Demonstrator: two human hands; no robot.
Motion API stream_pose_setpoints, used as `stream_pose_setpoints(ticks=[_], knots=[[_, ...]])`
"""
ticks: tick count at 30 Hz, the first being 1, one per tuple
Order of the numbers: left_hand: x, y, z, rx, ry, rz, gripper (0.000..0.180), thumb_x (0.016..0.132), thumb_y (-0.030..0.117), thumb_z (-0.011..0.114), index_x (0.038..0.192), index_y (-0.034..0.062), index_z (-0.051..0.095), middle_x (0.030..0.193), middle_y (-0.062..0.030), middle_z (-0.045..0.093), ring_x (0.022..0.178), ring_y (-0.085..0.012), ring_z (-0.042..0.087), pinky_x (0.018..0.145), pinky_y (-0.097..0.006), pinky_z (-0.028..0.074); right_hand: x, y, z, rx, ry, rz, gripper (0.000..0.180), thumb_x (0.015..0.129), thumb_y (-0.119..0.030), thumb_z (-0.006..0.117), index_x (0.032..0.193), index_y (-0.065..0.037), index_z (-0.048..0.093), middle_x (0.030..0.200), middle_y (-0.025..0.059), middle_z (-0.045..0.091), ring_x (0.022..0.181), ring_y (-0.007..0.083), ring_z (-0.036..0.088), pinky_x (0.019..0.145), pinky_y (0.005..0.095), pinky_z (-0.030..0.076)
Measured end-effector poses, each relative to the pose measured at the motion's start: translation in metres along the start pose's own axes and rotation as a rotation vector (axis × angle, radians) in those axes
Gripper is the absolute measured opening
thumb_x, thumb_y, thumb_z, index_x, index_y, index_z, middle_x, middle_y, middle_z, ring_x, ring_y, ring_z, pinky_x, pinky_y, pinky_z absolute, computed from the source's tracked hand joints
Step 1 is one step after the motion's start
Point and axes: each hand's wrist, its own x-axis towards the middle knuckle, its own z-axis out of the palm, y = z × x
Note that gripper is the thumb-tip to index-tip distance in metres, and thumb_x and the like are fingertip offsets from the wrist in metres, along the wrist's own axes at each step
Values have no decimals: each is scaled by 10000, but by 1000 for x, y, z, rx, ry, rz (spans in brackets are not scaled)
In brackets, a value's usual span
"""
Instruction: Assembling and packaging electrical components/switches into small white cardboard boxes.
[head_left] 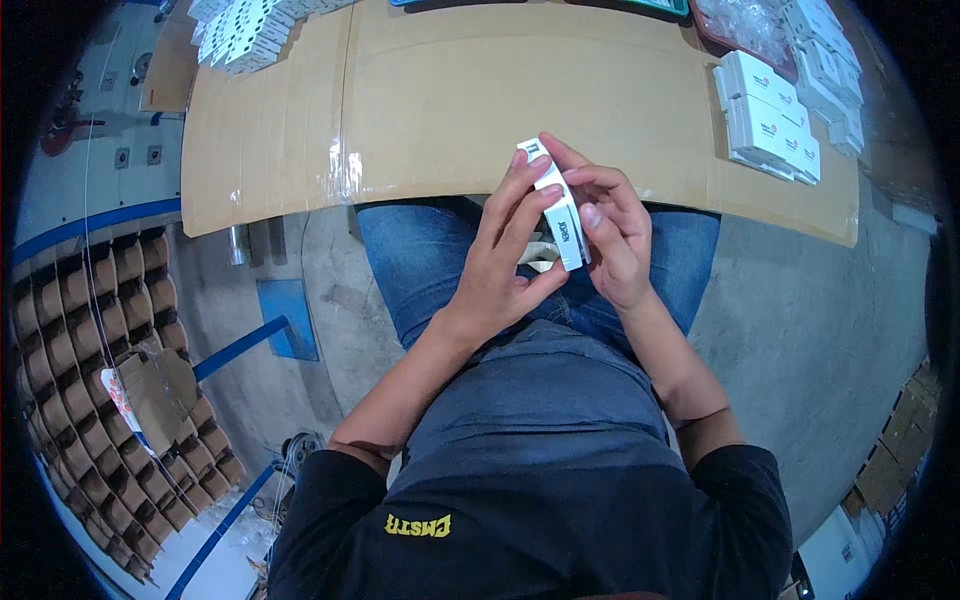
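Observation:
A small, slim white box [565,228] with dark print on its narrow side is held up between my two hands, over my lap at the table's near edge. My left hand [500,240] grips it from the left, fingertips along its upper face and thumb at the lower end. From the other side, my right hand [618,235] has its fingers and thumb bent against the box's right edge. Whether its flap is raised cannot be made out. Something pale [540,252] shows just below the box, partly covered by the left hand.
Brown cardboard [480,110] covers the table. Stacked white boxes [765,125] stand at its right; another white stack [245,35] is at the far left. A dark red tray [705,32] holds clear plastic. On the left sits a cardboard divider grid [75,330] near a blue bar [240,348].

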Motion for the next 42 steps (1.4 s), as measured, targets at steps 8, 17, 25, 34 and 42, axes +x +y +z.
stream_pose_setpoints(ticks=[8, 17, 25, 34, 42], knots=[[-2, -1, 2, 22, 15, 64, 923, 698, 21, 848, 1516, 111, 429, 1614, -180, 351, 1542, -445, 263, 1237, -533, 308, 0, -3, 1, 21, -8, 13, 314, 1019, -97, 551, 1307, 26, 546, 1575, 301, 418, 1450, 330, 452, 1207, 439, 340], [-2, -13, 10, -134, 79, 167, 980, 692, -13, 869, 1508, 154, 353, 1606, -199, 397, 1537, -457, 274, 1244, -548, 292, -2, -4, 0, 64, -15, -5, 338, 1013, -129, 567, 1310, 28, 533, 1582, 312, 399, 1450, 332, 448, 1211, 444, 330], [2, -8, 1, -93, 164, -32, 981, 684, 124, 902, 1505, 48, 370, 1480, -230, 477, 1435, -403, 459, 1183, -483, 391, -1, -1, -2, -74, -77, 66, 509, 1032, -275, 587, 1426, 38, 505, 1580, 281, 416, 1448, 330, 450, 1210, 448, 332], [7, 4, 0, -615, 241, -461, 769, 932, 209, 750, 1544, -14, 340, 1400, -161, 540, 1278, -234, 565, 1071, -361, 474, -1, -2, -5, -291, -143, 106, 822, 854, -355, 828, 1509, 2, 483, 1599, 205, 426, 1458, 296, 453, 1184, 429, 369], [6, -3, 5, -904, 353, -834, 563, 1079, 437, 533, 1480, 48, 461, 1211, -73, 621, 1088, -141, 613, 916, -311, 515, 2, 0, -13, -529, -228, 132, 688, 937, -315, 719, 1515, -15, 496, 1607, 181, 412, 1461, 294, 438, 1171, 414, 385]])
